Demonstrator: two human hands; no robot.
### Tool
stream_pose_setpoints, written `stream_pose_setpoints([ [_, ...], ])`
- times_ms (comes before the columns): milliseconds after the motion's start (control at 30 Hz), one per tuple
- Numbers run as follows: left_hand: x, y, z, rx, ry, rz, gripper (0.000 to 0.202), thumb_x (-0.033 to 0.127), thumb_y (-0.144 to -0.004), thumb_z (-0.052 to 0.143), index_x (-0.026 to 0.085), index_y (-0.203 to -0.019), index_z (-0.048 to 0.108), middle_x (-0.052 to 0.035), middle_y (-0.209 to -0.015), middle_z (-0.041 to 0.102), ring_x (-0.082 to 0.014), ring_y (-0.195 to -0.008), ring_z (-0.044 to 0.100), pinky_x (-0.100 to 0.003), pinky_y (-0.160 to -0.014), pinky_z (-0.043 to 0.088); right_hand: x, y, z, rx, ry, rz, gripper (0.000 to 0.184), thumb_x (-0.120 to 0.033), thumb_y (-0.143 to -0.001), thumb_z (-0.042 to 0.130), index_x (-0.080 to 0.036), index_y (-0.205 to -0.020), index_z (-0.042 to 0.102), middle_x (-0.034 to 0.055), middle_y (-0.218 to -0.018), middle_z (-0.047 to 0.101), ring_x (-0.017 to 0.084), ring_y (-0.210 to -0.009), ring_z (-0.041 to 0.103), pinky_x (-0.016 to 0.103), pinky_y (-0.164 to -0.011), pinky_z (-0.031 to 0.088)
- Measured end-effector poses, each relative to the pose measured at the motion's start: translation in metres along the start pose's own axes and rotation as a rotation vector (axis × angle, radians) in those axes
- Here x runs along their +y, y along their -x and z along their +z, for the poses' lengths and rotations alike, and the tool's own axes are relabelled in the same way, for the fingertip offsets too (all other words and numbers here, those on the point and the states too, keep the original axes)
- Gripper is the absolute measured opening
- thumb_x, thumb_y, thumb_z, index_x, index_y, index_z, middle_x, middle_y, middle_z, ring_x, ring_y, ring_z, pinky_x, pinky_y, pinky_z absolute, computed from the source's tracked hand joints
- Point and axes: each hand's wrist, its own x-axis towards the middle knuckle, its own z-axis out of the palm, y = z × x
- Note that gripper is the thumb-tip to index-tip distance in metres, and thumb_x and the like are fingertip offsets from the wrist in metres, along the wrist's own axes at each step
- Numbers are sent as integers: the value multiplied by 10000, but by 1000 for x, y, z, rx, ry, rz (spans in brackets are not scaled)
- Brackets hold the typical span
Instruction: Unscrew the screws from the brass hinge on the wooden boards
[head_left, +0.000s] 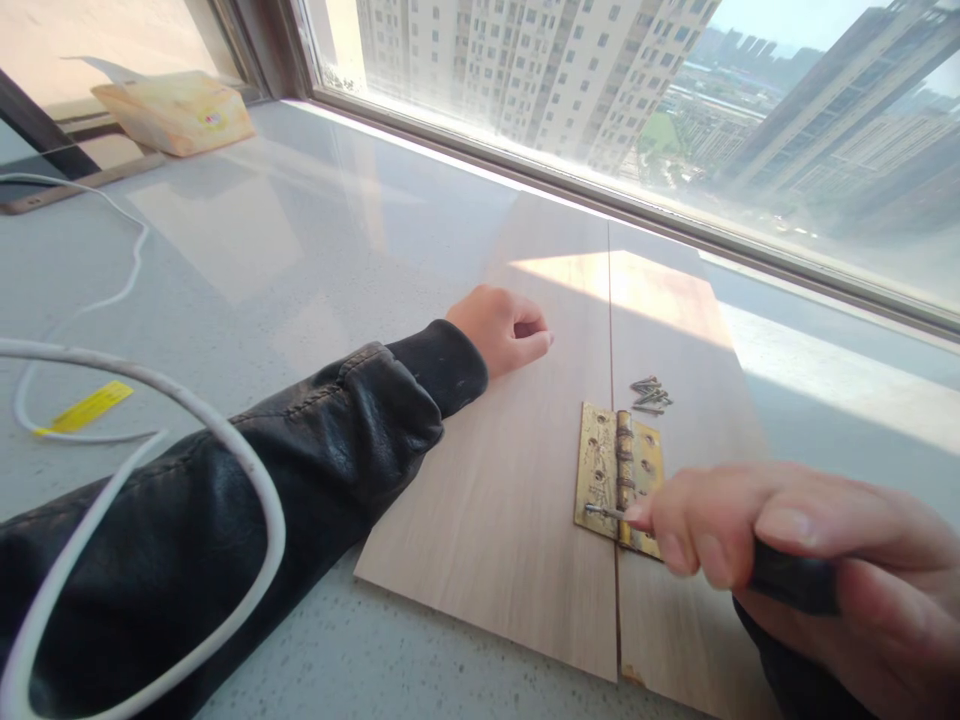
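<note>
My right hand [810, 550] is wrapped round the black handle of a screwdriver [795, 580]. The metal shaft points left across a brass hinge [600, 455], and its tip is at the lowest hole of the left leaf, where a shiny metal end shows; I cannot tell whether this is a screw. The hinge lies unfolded, its knuckle over the seam between two wooden boards. Just beyond it is a small pile of screws [649, 394]. My left hand [499, 330] rests on the left board [517, 500], fingers curled and thumb near the index finger, with nothing visible in it.
The right board [690, 640] lies beside the left one on a pale speckled counter [247, 250]. A white cable [277, 530] with a yellow tag [82, 408] loops over my left sleeve. A yellowish packet [176, 112] stands at the back left, by the window frame [480, 150].
</note>
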Motion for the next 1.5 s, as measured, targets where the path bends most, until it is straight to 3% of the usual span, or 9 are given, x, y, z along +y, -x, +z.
stream_pose_setpoints([
  [100,0,0,0,-1,1,-6,194,239,-749,597,107,-666,714,-10,-546,595,-74,-502,451,-217,-502,339,-10,-12,9,79,-427,126,189,-362,-930,435,-298,-777,526,-57,-463,300,123,-417,361,309,-501,467],
  [200,1,1,0,0,-4,-4,191,235,-746,599,108,-662,713,-8,-542,589,-73,-499,444,-220,-504,339,-14,-15,15,102,-511,195,216,-478,-868,512,-286,-778,470,-63,-471,285,119,-421,318,289,-480,417],
  [433,1,1,-1,-1,-5,-23,189,237,-748,598,111,-675,718,-13,-558,605,-80,-510,453,-230,-522,348,-2,-5,14,130,-259,79,209,-472,-795,631,-290,-845,540,40,-900,532,233,-846,540,404,-729,490],
  [600,1,1,0,1,-1,-6,187,230,-751,599,109,-665,713,-9,-548,597,-79,-505,452,-230,-518,345,1,-6,13,127,-252,8,212,-486,-840,573,-334,-964,654,17,-725,559,198,-721,547,424,-778,496],
  [833,1,1,0,1,-2,-10,190,233,-754,600,108,-671,716,-19,-570,617,-79,-507,448,-234,-523,343,-11,-6,28,57,-386,69,327,-467,-953,321,-292,-837,572,-27,-556,413,147,-518,437,390,-701,500],
  [933,1,1,0,3,-4,-8,187,233,-752,602,109,-670,717,-17,-567,613,-79,-505,446,-232,-517,339,-12,-6,28,73,-385,114,320,-594,-881,403,-289,-860,497,-26,-600,403,156,-525,410,379,-635,474],
  [1067,1,1,1,1,3,-7,189,235,-749,602,109,-667,716,-9,-548,594,-75,-495,440,-226,-503,332,-7,-6,22,141,-293,41,262,-517,-824,581,-264,-793,520,0,-699,490,177,-652,493,355,-654,455],
  [1333,1,0,-1,-12,-4,-9,200,247,-750,590,113,-670,715,-11,-555,602,-80,-500,449,-238,-521,340,-8,-17,22,83,-374,43,333,-498,-908,449,-264,-799,659,-14,-545,533,148,-513,504,381,-669,525],
  [1500,1,0,0,-15,-11,-24,196,248,-747,595,114,-666,713,-8,-549,592,-79,-500,449,-238,-522,342,-23,-14,7,195,-218,68,327,-391,-964,303,-269,-729,494,-42,-441,340,136,-392,400,272,-398,403],
])
